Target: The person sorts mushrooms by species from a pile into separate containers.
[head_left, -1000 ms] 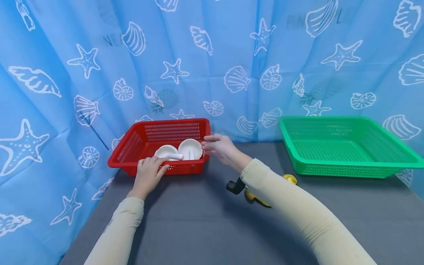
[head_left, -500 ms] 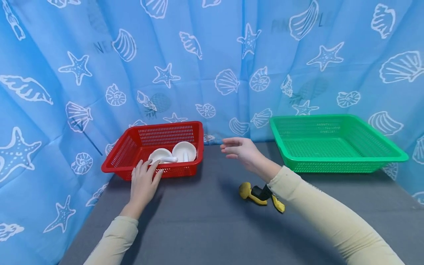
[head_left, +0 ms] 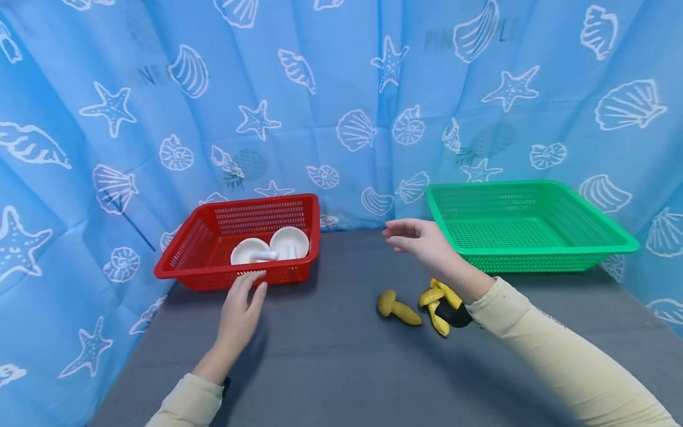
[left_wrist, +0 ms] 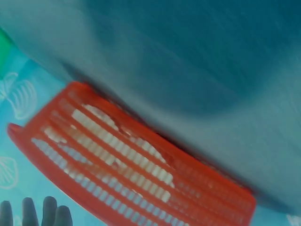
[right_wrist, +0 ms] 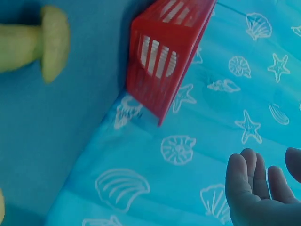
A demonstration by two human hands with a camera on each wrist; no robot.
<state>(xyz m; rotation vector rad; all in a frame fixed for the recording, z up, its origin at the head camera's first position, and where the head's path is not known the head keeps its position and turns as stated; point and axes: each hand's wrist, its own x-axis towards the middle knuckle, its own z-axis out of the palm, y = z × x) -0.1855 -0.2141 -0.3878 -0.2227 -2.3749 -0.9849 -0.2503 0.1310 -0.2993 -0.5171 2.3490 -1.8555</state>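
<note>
Two white mushroom-like pieces (head_left: 290, 241), each with a round pale cap and a stem, lie in the front right corner of the red basket (head_left: 203, 275). My left hand (head_left: 240, 317) hovers just in front of that basket's near wall with fingers relaxed, holding nothing. Its fingertips (left_wrist: 49, 209) show at the lower left of the left wrist view. My right hand (head_left: 429, 249) is held in the air between the two baskets, loosely bent and holding nothing. Below it lie several yellow mushrooms (head_left: 397, 308) on the table; some are partly hidden by the black wrist camera (head_left: 453, 314).
A green basket (head_left: 544, 259) stands at the back right, with no objects seen in it. Grey cloth (head_left: 331, 362) covers the table. A blue curtain (head_left: 320, 107) with shell and starfish prints hangs close behind both baskets.
My right hand has moved right, away from the red basket. My left hand has drawn back from its front rim. The yellow mushrooms have come into fuller view from behind the right arm.
</note>
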